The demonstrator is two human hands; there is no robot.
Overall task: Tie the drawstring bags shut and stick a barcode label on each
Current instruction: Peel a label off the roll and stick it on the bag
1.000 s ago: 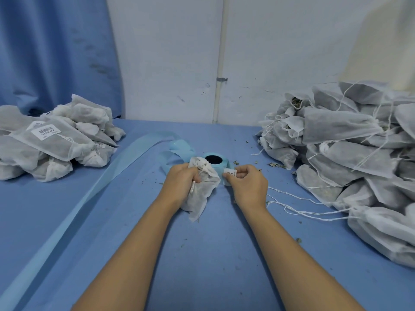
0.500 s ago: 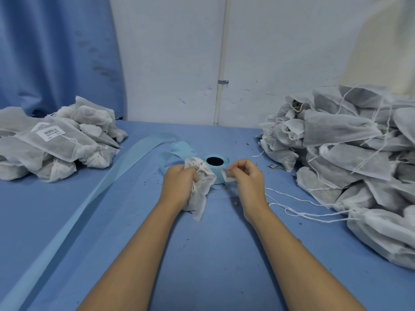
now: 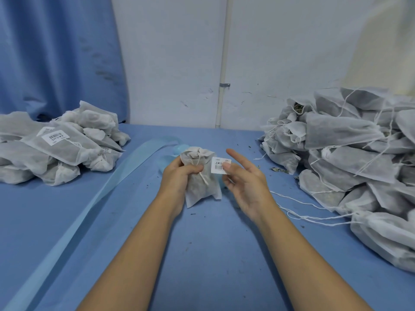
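The left hand (image 3: pixel 179 177) grips the bag (image 3: pixel 202 187) around its tied neck, fingers curled in front, holding it upright above the table (image 3: pixel 202 254). The right hand (image 3: pixel 246 187) holds a label (image 3: pixel 220 166) at its thumb tip, just beside the bag's top; the index finger is straight, the other fingers loose. A blue roll (image 3: pixel 222 184) shows behind the bag, and its strip (image 3: pixel 107 194) trails to the left. Labelled bags (image 3: pixel 67 151) lie far left, and unlabelled bags (image 3: pixel 348 153) far right.
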